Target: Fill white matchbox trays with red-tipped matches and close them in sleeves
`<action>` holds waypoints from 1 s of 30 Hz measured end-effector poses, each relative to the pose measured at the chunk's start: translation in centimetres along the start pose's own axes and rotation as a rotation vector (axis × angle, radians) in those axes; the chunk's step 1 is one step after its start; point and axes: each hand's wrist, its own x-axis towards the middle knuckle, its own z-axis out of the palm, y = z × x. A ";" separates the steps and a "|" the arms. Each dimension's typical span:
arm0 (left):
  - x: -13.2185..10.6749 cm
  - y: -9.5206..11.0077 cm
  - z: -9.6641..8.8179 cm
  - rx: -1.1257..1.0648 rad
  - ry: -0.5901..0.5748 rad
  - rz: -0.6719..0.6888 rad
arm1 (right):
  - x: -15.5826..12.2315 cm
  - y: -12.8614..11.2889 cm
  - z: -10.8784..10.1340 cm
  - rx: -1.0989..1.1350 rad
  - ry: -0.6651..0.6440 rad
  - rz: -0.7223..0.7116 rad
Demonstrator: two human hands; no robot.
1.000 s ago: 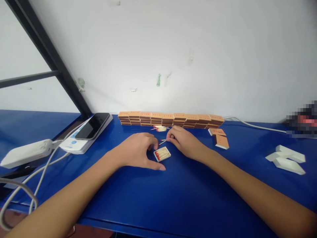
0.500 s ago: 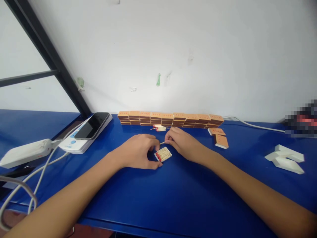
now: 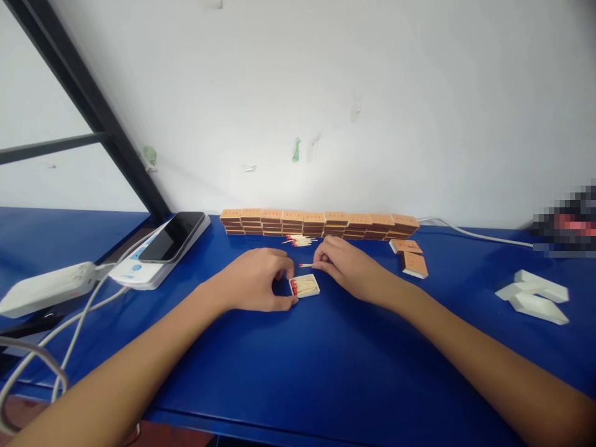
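Note:
A white matchbox tray (image 3: 305, 287) full of matches, red heads toward the left, lies on the blue table (image 3: 279, 366). My left hand (image 3: 257, 280) holds the tray's left end, thumb at the near corner and a finger at the far one. Just beyond the tray, my right hand (image 3: 347, 266) pinches a single match (image 3: 305, 266) by its plain end, the red head pointing left. Behind both hands is a loose pile of matches (image 3: 300, 240). Where my right fingertips meet the match is partly hidden.
Along the wall runs a stacked row of closed matchboxes (image 3: 302, 218). Two more boxes (image 3: 414, 265) lie to its right. Empty white trays (image 3: 535, 295) are at far right. A phone (image 3: 173, 237) rests on a white box at left, near a white power strip (image 3: 49, 287) and cables.
The tray has turned slightly and now sits straighter between my left fingers. The match in my right hand has come clear of my left fingers, its red head now showing.

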 end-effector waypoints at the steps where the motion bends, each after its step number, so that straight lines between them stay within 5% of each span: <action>1: 0.0 0.0 0.0 0.001 0.001 0.000 | -0.3 -0.3 -0.3 0.018 0.015 -0.007; 9: 0.1 -0.2 0.1 0.011 0.011 0.020 | -1.4 -2.8 -0.8 0.062 -0.049 -0.016; 14: 0.0 -0.4 0.1 -0.002 0.020 0.038 | 1.0 -0.6 -0.8 0.028 0.059 0.041; 19: 0.0 -0.6 0.1 0.009 0.024 0.034 | 3.2 1.6 0.5 -0.162 0.036 -0.012; 30: -0.1 -0.4 0.1 0.000 0.036 0.043 | 3.7 1.8 1.0 -0.172 0.020 0.032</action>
